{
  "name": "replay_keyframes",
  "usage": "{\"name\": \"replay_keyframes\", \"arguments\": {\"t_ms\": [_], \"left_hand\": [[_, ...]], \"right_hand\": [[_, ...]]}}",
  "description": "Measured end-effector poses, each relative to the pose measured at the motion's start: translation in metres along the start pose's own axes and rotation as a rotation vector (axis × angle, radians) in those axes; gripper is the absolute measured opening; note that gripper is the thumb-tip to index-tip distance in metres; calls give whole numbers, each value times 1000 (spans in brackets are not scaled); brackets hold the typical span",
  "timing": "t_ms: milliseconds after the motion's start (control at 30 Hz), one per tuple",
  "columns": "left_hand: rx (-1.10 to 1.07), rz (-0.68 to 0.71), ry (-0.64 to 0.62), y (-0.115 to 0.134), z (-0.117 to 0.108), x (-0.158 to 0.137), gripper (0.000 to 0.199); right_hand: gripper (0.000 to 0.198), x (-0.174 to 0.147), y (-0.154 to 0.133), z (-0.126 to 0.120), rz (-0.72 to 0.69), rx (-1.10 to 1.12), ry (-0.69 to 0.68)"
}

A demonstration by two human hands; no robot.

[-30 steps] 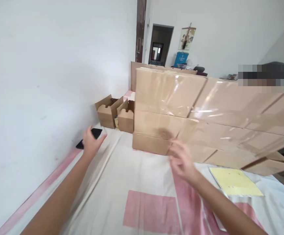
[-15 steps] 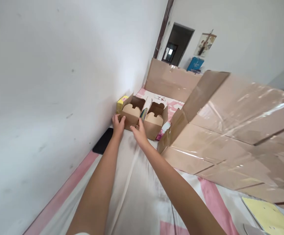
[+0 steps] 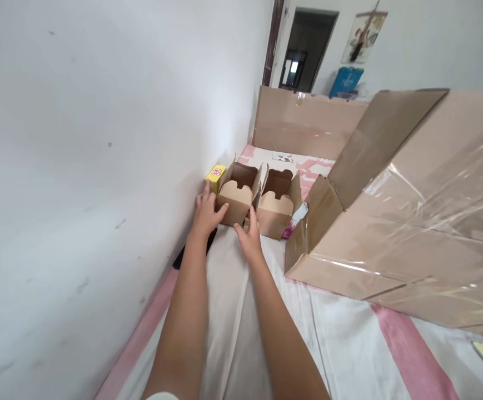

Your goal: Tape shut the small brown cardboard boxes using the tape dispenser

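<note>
Two small brown cardboard boxes with raised, notched flaps stand side by side on the cloth. At the near left corner of the left box [image 3: 233, 210] is my left hand [image 3: 208, 210], fingers spread, its fingertips close to a small yellow box [image 3: 215, 175] by the wall. My right hand [image 3: 249, 236] is at that left box's near right corner, thumb and fingers apart, beside the gap between the boxes. The right box [image 3: 273, 218] stands just past my right fingertips. Whether either hand presses on the cardboard, I cannot tell.
A large taped cardboard sheet [image 3: 349, 244] rises on the right, and another cardboard panel [image 3: 308, 125] stands at the back. The white wall [image 3: 99, 194] runs close along the left. A black flat object [image 3: 178, 260] lies partly under my left forearm.
The view has shifted, so the scene sits differently in the picture. My left hand has moved along the left box's side toward the yellow box, fingers more spread. My right hand stays by the gap.
</note>
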State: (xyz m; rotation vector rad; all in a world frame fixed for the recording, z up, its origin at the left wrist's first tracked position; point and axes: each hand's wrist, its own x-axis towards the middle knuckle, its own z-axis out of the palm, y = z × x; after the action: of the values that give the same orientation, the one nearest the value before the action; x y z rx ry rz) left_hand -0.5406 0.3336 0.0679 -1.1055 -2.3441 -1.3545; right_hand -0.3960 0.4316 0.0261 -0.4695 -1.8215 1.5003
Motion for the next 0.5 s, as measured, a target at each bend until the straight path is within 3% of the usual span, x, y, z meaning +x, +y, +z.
{"name": "replay_keyframes", "arguments": {"t_ms": [167, 267, 400, 500], "left_hand": [[236, 32, -167, 10, -14, 22, 46], [289, 64, -113, 17, -13, 28, 56], [240, 131, -47, 22, -13, 24, 42], [115, 54, 36, 25, -17, 21, 34]], "right_hand": [[90, -1, 7, 5, -37, -102, -2], [89, 2, 6, 6, -48, -109, 16], [85, 6, -5, 3, -27, -47, 34], [76, 8, -12, 1, -15, 32, 25]]}}
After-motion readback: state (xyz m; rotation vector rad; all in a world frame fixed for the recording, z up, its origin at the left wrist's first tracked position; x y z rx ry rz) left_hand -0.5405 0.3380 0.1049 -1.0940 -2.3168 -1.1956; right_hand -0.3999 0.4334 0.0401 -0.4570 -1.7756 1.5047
